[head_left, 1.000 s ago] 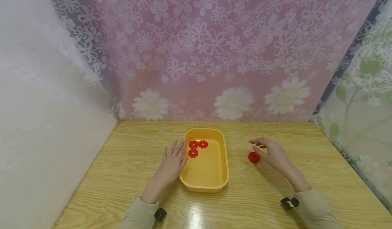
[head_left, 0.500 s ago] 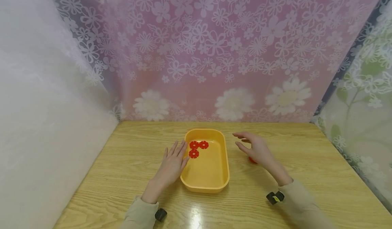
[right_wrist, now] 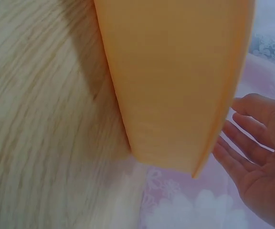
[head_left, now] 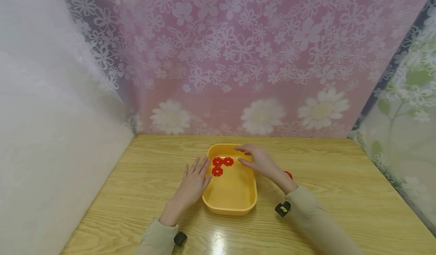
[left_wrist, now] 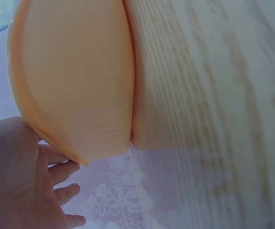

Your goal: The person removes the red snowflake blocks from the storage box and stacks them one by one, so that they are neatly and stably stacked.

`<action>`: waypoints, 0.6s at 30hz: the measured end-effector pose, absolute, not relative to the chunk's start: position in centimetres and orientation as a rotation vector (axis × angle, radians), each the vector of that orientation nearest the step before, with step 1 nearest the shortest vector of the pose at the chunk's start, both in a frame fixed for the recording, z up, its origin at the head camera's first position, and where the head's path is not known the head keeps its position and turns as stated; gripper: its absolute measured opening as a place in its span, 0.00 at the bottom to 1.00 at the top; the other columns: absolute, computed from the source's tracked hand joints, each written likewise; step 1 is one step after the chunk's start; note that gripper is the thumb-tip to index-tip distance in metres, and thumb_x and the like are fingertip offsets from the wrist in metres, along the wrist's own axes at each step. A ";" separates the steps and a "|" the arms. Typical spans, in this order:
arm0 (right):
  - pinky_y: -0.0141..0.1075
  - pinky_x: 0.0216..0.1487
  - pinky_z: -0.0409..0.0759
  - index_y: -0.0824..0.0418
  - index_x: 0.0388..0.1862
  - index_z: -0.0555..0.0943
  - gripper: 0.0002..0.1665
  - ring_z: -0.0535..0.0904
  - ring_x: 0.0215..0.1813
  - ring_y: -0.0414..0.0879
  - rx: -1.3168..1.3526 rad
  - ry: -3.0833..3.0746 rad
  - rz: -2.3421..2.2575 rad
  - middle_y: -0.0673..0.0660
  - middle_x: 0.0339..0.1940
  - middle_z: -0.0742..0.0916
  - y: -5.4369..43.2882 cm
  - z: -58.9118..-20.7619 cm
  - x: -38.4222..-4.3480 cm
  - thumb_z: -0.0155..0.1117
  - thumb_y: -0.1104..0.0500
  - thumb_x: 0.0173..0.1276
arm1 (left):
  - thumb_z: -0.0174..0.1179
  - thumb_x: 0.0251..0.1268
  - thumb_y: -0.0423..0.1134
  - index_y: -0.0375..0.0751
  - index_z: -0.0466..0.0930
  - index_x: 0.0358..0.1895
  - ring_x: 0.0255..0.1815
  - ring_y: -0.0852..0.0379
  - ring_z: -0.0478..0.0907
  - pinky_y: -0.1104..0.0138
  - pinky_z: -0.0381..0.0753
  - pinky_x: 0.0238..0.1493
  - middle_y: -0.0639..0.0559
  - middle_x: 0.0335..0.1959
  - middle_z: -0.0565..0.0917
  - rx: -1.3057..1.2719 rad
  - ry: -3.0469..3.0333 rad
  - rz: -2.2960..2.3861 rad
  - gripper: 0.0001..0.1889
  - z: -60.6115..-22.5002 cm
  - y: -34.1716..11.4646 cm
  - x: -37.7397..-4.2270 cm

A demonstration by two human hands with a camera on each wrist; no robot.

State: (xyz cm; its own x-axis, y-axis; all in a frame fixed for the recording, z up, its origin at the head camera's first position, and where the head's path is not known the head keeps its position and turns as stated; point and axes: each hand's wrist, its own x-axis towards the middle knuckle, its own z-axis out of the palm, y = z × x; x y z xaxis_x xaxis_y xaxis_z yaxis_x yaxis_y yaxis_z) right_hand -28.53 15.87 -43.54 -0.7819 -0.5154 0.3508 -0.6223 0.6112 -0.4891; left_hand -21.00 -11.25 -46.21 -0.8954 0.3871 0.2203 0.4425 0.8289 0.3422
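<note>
A yellow rectangular tray [head_left: 229, 194] stands on the table. Inside, by its far left part, lie three flat red notched discs, one nearer [head_left: 217, 171] and two farther back [head_left: 217, 161] [head_left: 228, 161]. My left hand [head_left: 191, 183] rests on the tray's left rim with fingers spread. Over the far right rim hovers my right hand [head_left: 261, 162], thumb and fingers apart and nothing visible between them. In the right wrist view, the tray's outer wall [right_wrist: 175, 71] hides some fingertips. Another red notched piece [head_left: 288, 174] on the table is partly covered by my right wrist.
The wood-grain table [head_left: 153, 164] reaches back to a pink flowered curtain [head_left: 218, 58]. A pale sheet [head_left: 61, 133] hangs on the left, and a green-patterned one [head_left: 402, 133] on the right. Small black devices sit at both wrists.
My right hand has moved left from above the red piece on the table to the tray's right rim. My left hand and the three discs have stayed put.
</note>
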 end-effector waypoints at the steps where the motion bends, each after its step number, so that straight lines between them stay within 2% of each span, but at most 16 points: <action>1: 0.48 0.57 0.83 0.65 0.65 0.80 0.25 0.83 0.58 0.58 0.949 -2.679 0.904 0.63 0.61 0.85 15.6 -43.7 -28.8 0.68 0.61 0.70 | 0.47 0.83 0.47 0.34 0.56 0.79 0.82 0.39 0.47 0.35 0.48 0.76 0.42 0.81 0.57 -0.652 -2.870 -0.582 0.31 -46.2 -11.2 -21.0; 8: 0.50 0.58 0.82 0.67 0.66 0.78 0.26 0.82 0.59 0.60 1.017 -2.791 0.898 0.64 0.61 0.84 14.1 -44.5 -30.5 0.69 0.64 0.69 | 0.48 0.83 0.46 0.36 0.56 0.80 0.82 0.39 0.47 0.35 0.49 0.76 0.42 0.81 0.57 -0.660 -2.873 -0.576 0.31 -46.3 -11.3 -21.1; 18: 0.49 0.59 0.81 0.70 0.59 0.82 0.24 0.84 0.56 0.58 1.142 -2.883 0.563 0.65 0.55 0.87 11.8 -44.7 -31.7 0.72 0.67 0.64 | 0.46 0.83 0.49 0.36 0.56 0.80 0.83 0.41 0.47 0.35 0.49 0.75 0.43 0.81 0.57 -0.658 -2.869 -0.558 0.31 -46.6 -11.4 -21.3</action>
